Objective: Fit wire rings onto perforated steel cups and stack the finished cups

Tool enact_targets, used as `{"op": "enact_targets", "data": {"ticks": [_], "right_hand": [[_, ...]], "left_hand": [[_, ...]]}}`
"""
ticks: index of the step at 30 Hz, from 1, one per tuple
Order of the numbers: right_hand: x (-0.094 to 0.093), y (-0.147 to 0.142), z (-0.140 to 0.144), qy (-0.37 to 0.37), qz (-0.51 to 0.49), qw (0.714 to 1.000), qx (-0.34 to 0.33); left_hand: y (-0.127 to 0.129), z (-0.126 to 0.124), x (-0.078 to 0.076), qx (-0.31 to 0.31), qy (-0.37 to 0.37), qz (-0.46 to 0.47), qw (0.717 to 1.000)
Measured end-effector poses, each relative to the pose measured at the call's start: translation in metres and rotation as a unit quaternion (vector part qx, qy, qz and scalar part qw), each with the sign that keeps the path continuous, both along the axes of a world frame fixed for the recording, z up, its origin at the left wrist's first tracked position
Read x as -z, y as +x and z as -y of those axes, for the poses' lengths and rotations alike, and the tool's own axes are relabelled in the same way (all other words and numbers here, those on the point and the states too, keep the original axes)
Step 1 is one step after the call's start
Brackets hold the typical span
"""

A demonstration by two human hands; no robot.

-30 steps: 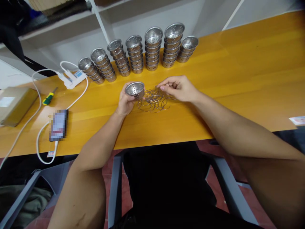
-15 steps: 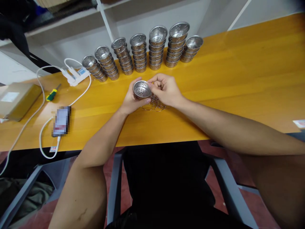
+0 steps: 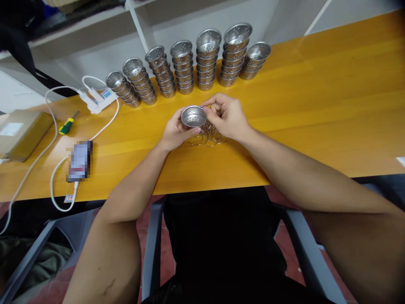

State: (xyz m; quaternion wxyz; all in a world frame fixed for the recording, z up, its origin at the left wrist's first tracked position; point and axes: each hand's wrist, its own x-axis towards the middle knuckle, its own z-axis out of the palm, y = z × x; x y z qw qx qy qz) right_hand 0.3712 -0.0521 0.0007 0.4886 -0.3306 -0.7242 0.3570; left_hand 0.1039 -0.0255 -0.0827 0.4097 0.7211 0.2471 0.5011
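My left hand [image 3: 176, 132] is closed around a small perforated metal strainer basket [image 3: 194, 117], its open mouth facing up toward me. At the basket's right rim, the thumb and forefinger of my right hand [image 3: 227, 116] are pinched together; any thin wire between them is too small to make out. Several loose thin wire rings [image 3: 209, 138] lie in a pile on the table, just below and partly behind both hands.
Several stacks of the same baskets [image 3: 207, 63] line the back of the wooden table [image 3: 316, 105]. To the left are a power strip [image 3: 103, 101] with white cables, a screwdriver [image 3: 67, 126], a phone [image 3: 79, 161] and a cardboard box [image 3: 23, 134].
Both hands and the basket have shifted slightly right in view, and a little more of the ring pile shows. The right fingers stay at the basket's rim.
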Motion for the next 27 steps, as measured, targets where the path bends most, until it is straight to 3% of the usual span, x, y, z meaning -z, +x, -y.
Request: {"op": "enact_targets", "data": {"ticks": [5,12,27], "right_hand": [[0.003,0.004,-0.002,-0.009,0.043,0.999,-0.001],[0.006,0.003,-0.004,-0.008,0.059,0.998,0.006],[0.013,-0.002,-0.002,-0.005,0.072,0.997,0.029]], "left_hand": [[0.001,0.005,-0.002,-0.004,-0.029,-0.021,0.999],[0.002,0.004,-0.002,0.007,0.028,-0.014,0.999],[0.001,0.012,-0.01,-0.012,0.042,-0.084,0.995]]}}
